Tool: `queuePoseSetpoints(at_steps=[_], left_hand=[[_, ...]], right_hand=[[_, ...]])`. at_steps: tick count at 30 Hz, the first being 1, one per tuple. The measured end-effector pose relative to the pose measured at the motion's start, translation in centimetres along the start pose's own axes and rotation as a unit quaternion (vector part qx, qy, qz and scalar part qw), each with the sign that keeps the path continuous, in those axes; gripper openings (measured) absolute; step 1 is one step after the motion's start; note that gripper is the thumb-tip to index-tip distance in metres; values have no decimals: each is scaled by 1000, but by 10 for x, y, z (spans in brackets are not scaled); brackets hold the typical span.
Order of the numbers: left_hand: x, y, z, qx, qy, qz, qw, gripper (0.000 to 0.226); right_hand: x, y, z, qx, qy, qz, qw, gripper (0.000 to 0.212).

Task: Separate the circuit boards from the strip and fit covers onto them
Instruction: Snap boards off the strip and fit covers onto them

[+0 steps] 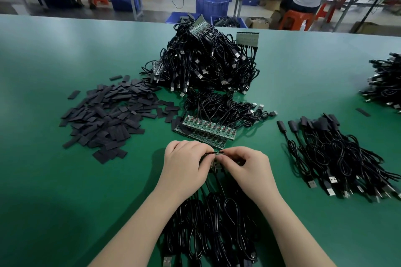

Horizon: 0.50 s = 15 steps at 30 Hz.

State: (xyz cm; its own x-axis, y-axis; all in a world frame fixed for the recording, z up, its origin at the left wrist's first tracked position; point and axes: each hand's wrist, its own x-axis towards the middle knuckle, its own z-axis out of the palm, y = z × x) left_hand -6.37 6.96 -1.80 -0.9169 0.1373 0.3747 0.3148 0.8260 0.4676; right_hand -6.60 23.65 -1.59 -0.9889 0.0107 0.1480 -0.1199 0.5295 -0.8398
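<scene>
Our left hand (184, 161) and right hand (245, 166) pinch what seems a circuit board strip (217, 154); an uneven twist could crack a board.

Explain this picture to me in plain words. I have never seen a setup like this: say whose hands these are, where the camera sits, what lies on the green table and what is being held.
The camera sits on a person's head, looking down at their own bare hands. The left hand and right hand together pinch a strip of circuit boards, with cables trailing toward the body. On the green table lie flat black covers, more board strips, a cable heap and covered cables.
</scene>
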Motion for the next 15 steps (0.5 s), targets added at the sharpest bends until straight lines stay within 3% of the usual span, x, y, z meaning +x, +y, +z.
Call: queuePoseSetpoints(at_steps=[4, 15], left_hand=[[0, 0, -1, 8, -22, -8, 1000, 23], [0, 9, 8, 22, -5, -105, 994, 13]], right_hand=[[-1, -1, -1, 16, 12, 0, 1000, 4], [-2, -2, 3, 4, 49, -39, 998, 19]])
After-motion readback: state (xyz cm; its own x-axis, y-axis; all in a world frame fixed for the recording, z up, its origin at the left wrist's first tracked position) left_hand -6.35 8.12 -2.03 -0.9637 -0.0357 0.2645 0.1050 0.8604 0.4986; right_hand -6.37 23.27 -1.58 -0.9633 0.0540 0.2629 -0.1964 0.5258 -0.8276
